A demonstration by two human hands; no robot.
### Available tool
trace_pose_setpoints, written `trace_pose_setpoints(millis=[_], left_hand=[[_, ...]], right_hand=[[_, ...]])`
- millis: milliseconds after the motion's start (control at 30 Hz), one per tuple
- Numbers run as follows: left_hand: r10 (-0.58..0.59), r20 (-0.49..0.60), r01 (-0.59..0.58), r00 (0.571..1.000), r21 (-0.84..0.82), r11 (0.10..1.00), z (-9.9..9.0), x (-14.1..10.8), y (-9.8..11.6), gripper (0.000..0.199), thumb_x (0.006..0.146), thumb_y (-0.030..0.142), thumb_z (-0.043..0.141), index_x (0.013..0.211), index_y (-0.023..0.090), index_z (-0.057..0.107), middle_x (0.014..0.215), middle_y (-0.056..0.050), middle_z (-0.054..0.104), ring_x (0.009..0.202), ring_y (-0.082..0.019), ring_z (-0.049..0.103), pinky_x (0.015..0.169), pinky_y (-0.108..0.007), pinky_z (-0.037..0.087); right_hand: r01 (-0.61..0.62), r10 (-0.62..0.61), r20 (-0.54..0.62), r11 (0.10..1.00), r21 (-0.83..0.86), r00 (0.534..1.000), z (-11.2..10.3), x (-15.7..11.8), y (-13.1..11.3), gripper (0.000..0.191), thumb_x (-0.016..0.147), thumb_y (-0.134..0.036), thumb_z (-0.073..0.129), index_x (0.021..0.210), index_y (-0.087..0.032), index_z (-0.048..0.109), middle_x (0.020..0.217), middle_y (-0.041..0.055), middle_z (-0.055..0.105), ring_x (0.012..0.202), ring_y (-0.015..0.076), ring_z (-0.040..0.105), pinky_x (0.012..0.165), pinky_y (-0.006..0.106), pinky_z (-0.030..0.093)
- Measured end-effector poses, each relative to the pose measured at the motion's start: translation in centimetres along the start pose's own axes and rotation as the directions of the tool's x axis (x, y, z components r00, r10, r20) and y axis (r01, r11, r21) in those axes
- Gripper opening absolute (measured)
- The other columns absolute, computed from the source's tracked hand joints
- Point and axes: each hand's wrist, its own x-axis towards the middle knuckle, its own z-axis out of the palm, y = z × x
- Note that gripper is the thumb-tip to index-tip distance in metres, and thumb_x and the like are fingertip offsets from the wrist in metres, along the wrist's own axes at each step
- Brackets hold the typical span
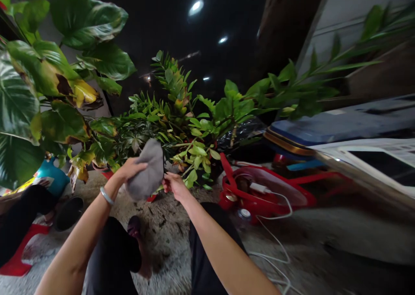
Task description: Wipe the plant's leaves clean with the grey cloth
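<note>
My left hand [132, 168], below a pale bangle on the wrist, grips a flat grey piece of fabric [149, 169] with a dark right edge. It is held up over the floor, between my knees and the plants. My right hand [174, 185] is closed in a pinch at the fabric's right edge. Whatever its fingertips hold is too small to make out, and I cannot tell whether they touch the fabric. Leafy plants [197, 126] stand just beyond both hands.
A red bag [266, 200] holds a white charger [259, 187] with a trailing cable. Right of it, a surface carries a white-framed device [382, 165], blurred. Another person's dark-clothed leg [29, 217], a red stool [19, 260] and a dark bowl [68, 213] are at left.
</note>
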Motion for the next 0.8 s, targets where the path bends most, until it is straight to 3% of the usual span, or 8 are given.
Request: trace_pose_setpoints(millis=[100,200,333,433,500,567,700,800], left_hand=[[-0.046,0.277,0.013,0.960,0.121,0.993,-0.1,-2.7,-1.7,0.032,0.068,0.045,0.079,0.086,0.020,0.082,0.083,-0.003,0.078,0.076,-0.023,0.066,0.069,-0.030,0.051],[-0.051,0.328,0.037,0.943,0.049,0.998,-2.1,-4.8,-0.7,0.035,0.069,0.048,0.081,0.090,0.020,0.083,0.085,-0.005,0.078,0.075,-0.023,0.067,0.069,-0.030,0.052],[0.049,0.018,-0.044,0.999,-0.216,0.975,-4.1,-3.6,2.8,0.042,0.065,0.049,0.084,0.093,0.017,0.080,0.081,-0.005,0.076,0.072,-0.021,0.066,0.068,-0.030,0.051],[0.071,-0.217,-0.154,0.974,-0.396,0.905,-3.2,-1.0,3.9,0.045,0.062,0.044,0.085,0.097,0.017,0.077,0.086,-0.005,0.077,0.077,-0.021,0.067,0.072,-0.030,0.053],[-0.008,-0.266,-0.108,0.964,-0.420,0.901,-1.8,0.1,3.0,0.044,0.059,0.041,0.086,0.093,0.015,0.076,0.083,-0.005,0.077,0.075,-0.021,0.066,0.072,-0.031,0.053],[-0.092,-0.184,0.017,0.979,-0.370,0.929,-0.5,-0.1,1.2,0.041,0.057,0.040,0.087,0.088,0.015,0.076,0.079,-0.005,0.076,0.071,-0.021,0.065,0.072,-0.032,0.053],[-0.141,0.190,0.171,0.972,-0.150,0.974,-0.2,-3.5,-1.5,0.041,0.062,0.045,0.086,0.091,0.016,0.080,0.083,-0.004,0.078,0.074,-0.021,0.067,0.075,-0.033,0.053],[-0.092,0.210,0.119,0.973,-0.121,0.985,-1.8,-5.1,-0.2,0.038,0.065,0.047,0.085,0.089,0.017,0.080,0.081,-0.004,0.077,0.074,-0.022,0.068,0.071,-0.031,0.052]], right_hand=[[-0.009,0.008,-0.030,0.999,-0.033,1.000,-0.1,0.1,0.2,0.013,0.071,-0.027,0.066,0.066,-0.021,0.055,0.039,-0.0078,0.049,0.031,0.0093,0.044,0.030,0.018,0.034],[0.000,0.000,-0.018,1.000,-0.031,1.000,-0.1,0.1,0.2,0.018,0.071,-0.029,0.068,0.064,-0.021,0.053,0.042,-0.0072,0.052,0.032,0.0079,0.043,0.030,0.017,0.032],[-0.002,0.002,-0.003,1.000,-0.020,1.000,0.1,-0.1,0.0,0.021,0.072,-0.031,0.071,0.066,-0.020,0.053,0.049,-0.0045,0.058,0.036,0.0081,0.048,0.032,0.018,0.037],[-0.009,0.009,0.006,1.000,-0.010,1.000,0.1,-0.2,-0.1,0.022,0.073,-0.031,0.072,0.067,-0.020,0.054,0.051,-0.0040,0.059,0.038,0.0085,0.049,0.034,0.018,0.039],[-0.009,0.009,0.003,1.000,-0.002,1.000,0.1,-0.2,-0.1,0.022,0.073,-0.031,0.071,0.067,-0.020,0.053,0.051,-0.0038,0.059,0.038,0.0088,0.049,0.034,0.019,0.039],[-0.010,0.010,0.006,1.000,-0.003,1.000,-0.1,-0.2,-0.1,0.023,0.072,-0.031,0.071,0.066,-0.021,0.052,0.050,-0.0038,0.059,0.037,0.0092,0.048,0.033,0.020,0.038],[-0.005,0.005,0.008,1.000,-0.024,1.000,-0.3,-0.2,-0.2,0.020,0.069,-0.032,0.070,0.066,-0.020,0.054,0.044,-0.0060,0.053,0.034,0.0095,0.044,0.032,0.020,0.033],[0.017,-0.016,0.016,0.999,-0.028,1.000,-0.3,-0.2,-0.2,0.023,0.069,-0.034,0.070,0.065,-0.021,0.053,0.044,-0.0069,0.053,0.035,0.0088,0.045,0.033,0.019,0.033]])
